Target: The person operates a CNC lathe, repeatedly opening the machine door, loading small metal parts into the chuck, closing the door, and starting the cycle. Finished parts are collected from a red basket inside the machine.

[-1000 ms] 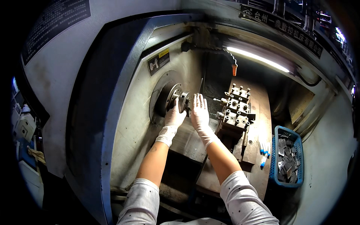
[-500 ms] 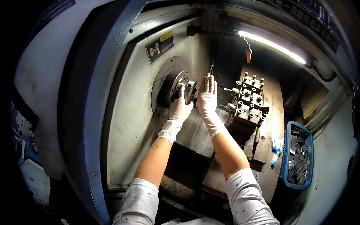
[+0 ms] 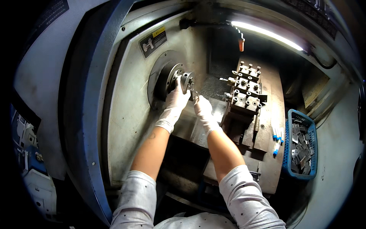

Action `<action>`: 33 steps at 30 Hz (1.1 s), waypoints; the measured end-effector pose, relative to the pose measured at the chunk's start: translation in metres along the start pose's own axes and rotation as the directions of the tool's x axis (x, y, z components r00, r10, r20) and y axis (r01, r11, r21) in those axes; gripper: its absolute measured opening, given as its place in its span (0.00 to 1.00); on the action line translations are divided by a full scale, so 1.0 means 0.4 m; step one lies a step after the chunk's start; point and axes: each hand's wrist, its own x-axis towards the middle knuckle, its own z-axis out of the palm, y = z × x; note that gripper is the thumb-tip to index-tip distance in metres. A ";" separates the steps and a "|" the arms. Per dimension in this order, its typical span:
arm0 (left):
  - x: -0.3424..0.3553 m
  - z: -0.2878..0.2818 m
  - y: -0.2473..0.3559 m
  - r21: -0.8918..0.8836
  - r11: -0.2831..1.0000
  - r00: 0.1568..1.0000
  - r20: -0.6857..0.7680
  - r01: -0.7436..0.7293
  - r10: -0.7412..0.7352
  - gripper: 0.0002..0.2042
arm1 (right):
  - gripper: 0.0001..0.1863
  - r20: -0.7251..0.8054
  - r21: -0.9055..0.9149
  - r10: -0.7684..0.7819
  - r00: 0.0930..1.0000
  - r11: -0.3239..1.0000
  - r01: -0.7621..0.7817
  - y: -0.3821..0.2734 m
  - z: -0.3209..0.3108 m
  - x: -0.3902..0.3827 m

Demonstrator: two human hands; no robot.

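My left hand (image 3: 176,101), in a white glove, grips the lathe chuck (image 3: 186,79) from below and the near side. Its thumb points up along the chuck's round metal face piece, and the other fingers are partly hidden. Just to the right, my gloved right hand (image 3: 203,107) is closed in a pinch. A thin metal rod (image 3: 196,92) sticks out of its fingertips toward the chuck's front. Whether the rod's tip touches the chuck, I cannot tell. Small metal parts show on the chuck face.
Right of my hands stands a tool block (image 3: 248,89) with several bolts and pointed tools facing the chuck. A blue basket (image 3: 315,152) holds dark metal pieces. Blue-capped tubes (image 3: 277,141) and a T-handle wrench (image 3: 259,172) lie on the machine bed. A lamp (image 3: 267,35) glows above.
My right hand has gone from flat with fingers stretched up to a closed pinch, lower down, on the thin rod. My left hand stays on the chuck. The whole view has shifted slightly.
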 end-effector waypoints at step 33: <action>0.077 0.071 0.034 -0.005 0.877 0.669 -0.649 -0.480 0.362 0.08 | 0.25 0.382 0.718 0.388 0.838 0.446 -0.534 -0.088 -0.003 -0.143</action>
